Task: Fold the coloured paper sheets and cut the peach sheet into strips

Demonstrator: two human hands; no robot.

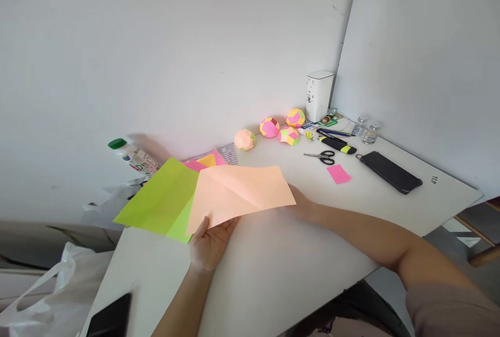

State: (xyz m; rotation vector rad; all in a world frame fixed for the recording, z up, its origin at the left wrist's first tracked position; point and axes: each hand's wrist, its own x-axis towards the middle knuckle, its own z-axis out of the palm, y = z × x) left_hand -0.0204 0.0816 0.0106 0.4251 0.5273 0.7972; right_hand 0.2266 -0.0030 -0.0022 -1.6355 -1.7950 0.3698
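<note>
A peach sheet of paper [242, 186], with a crease running diagonally across it, is held slightly above the white table. My left hand [211, 243] grips its near left edge, thumb on top and fingers underneath. My right hand [300, 202] is at the sheet's right end, mostly behind it; its fingers are hidden. Left of the peach sheet is a creased lime green sheet [160, 199], partly overlapped by it. Pink and yellow papers [209, 161] and a clear ruler [227, 154] show behind them.
Several faceted paper balls [269, 127] sit by the wall near a white box [319, 96]. On the table's right lie scissors [323, 157], a box cutter [338, 145], a pink slip [338, 174] and a black case [389, 172]. A bottle [135, 156] leans at left; a dark device [111, 317] lies in front.
</note>
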